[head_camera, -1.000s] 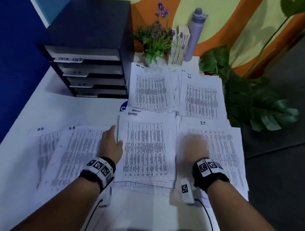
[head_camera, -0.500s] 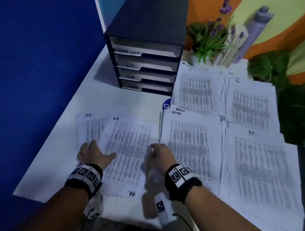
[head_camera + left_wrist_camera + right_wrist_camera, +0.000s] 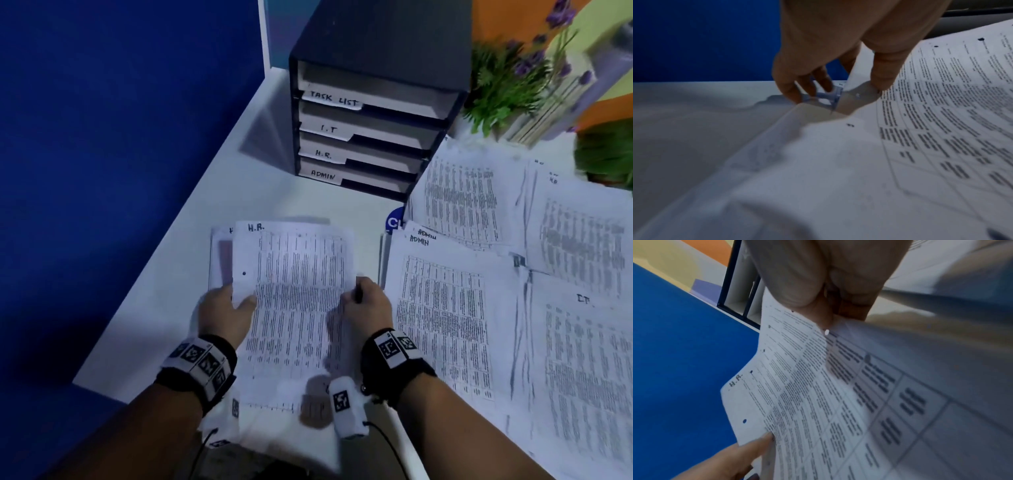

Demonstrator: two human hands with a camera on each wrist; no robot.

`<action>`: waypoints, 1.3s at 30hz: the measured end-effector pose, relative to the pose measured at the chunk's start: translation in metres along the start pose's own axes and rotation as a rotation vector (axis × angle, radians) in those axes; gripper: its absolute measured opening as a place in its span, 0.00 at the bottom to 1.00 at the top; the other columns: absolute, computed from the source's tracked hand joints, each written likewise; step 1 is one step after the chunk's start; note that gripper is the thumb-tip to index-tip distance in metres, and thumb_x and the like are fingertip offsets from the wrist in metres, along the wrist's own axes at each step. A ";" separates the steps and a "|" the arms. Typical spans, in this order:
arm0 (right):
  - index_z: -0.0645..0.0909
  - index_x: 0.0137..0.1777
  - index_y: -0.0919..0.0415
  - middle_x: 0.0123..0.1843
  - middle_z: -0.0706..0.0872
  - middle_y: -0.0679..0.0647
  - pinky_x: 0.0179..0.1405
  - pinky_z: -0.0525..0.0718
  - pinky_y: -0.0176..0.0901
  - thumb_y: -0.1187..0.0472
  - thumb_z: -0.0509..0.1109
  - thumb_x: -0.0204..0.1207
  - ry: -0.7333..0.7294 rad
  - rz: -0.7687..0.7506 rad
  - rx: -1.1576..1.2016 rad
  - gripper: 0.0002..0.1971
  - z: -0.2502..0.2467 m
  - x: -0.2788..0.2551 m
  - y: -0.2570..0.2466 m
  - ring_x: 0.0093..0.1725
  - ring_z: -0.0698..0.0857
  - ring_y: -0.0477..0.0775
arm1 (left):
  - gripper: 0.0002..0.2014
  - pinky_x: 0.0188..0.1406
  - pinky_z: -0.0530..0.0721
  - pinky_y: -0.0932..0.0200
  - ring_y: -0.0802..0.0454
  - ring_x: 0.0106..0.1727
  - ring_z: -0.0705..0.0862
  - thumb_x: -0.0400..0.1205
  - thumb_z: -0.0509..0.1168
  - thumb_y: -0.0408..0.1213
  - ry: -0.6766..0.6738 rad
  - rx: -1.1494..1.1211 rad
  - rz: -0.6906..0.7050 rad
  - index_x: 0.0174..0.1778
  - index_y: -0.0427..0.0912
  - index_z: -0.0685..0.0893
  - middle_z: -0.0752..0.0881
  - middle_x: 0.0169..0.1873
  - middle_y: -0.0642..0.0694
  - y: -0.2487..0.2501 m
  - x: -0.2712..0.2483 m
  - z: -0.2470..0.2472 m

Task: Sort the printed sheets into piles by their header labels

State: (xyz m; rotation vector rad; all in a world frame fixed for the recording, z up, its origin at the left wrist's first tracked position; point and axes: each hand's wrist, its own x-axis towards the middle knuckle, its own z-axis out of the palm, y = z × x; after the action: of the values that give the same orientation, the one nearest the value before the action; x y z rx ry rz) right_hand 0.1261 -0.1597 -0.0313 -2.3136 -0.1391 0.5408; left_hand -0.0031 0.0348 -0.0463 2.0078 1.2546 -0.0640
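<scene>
Head view: an H.R. sheet [image 3: 294, 301] is held above the white table [image 3: 274, 198] at its two side edges. Its left edge is pinched by the left hand [image 3: 224, 313], thumb on top of the paper; its right edge is gripped by the right hand [image 3: 368, 305], whose fingers are curled round the margin. More H.R. paper [image 3: 219, 260] is seen just beneath and to the left. An ADMIN pile [image 3: 442, 308] lies just beside it on the right, an I.T. pile [image 3: 582, 359] further right, and two more piles [image 3: 462, 202] behind these. A black tray rack [image 3: 370, 113] with slots marked TASK LIST, I.T, H.R. and ADMIN stands at the back of the table, with a potted plant [image 3: 507, 85] to its right.

Left wrist view: the left hand [image 3: 838, 48] is shown with its thumb [image 3: 888, 71] pressed onto the sheet's [image 3: 941, 129] margin and the other fingers curled below the edge; the paper is bowed upward off the table [image 3: 684, 113].

Right wrist view: the right hand [image 3: 818, 280] is seen clamped on the sheet [image 3: 818, 394], thumb over the printed face. The "H.R." header is legible at the far corner, and a fingertip of the left hand [image 3: 740, 456] is seen touching the opposite edge. The rack [image 3: 740, 293] stands beyond.
</scene>
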 end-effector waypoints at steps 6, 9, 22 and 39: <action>0.72 0.74 0.66 0.68 0.71 0.66 0.68 0.75 0.49 0.67 0.66 0.78 0.020 -0.025 -0.021 0.23 0.015 0.001 -0.017 0.64 0.76 0.66 | 0.26 0.73 0.74 0.41 0.39 0.76 0.67 0.73 0.69 0.61 0.006 0.170 -0.104 0.59 0.45 0.83 0.66 0.77 0.42 -0.006 0.010 -0.006; 0.66 0.76 0.61 0.69 0.69 0.61 0.59 0.67 0.35 0.70 0.65 0.76 -0.111 0.049 -0.028 0.28 0.012 0.006 -0.019 0.67 0.72 0.61 | 0.25 0.60 0.82 0.49 0.39 0.59 0.81 0.67 0.62 0.62 -0.021 0.091 -0.006 0.40 0.41 0.83 0.83 0.54 0.42 -0.003 0.013 -0.001; 0.62 0.79 0.58 0.67 0.78 0.56 0.63 0.82 0.50 0.61 0.69 0.78 -0.081 0.196 0.296 0.31 -0.007 0.028 -0.003 0.64 0.82 0.62 | 0.23 0.47 0.77 0.71 0.52 0.56 0.84 0.77 0.73 0.28 -0.016 -0.313 0.126 0.66 0.48 0.78 0.84 0.53 0.54 0.030 -0.004 0.000; 0.63 0.29 0.56 0.24 0.67 0.52 0.31 0.73 0.42 0.66 0.72 0.75 0.108 0.221 0.323 0.21 -0.026 0.022 0.035 0.25 0.68 0.51 | 0.10 0.51 0.76 0.60 0.50 0.48 0.82 0.78 0.75 0.37 -0.024 -0.417 -0.086 0.51 0.43 0.82 0.84 0.44 0.47 0.019 -0.005 -0.002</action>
State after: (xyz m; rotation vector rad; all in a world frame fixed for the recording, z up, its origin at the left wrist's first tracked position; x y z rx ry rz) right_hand 0.1549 -0.1960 -0.0472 -2.0461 0.2423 0.5047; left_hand 0.0084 0.0279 -0.0316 1.5909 1.2234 0.1233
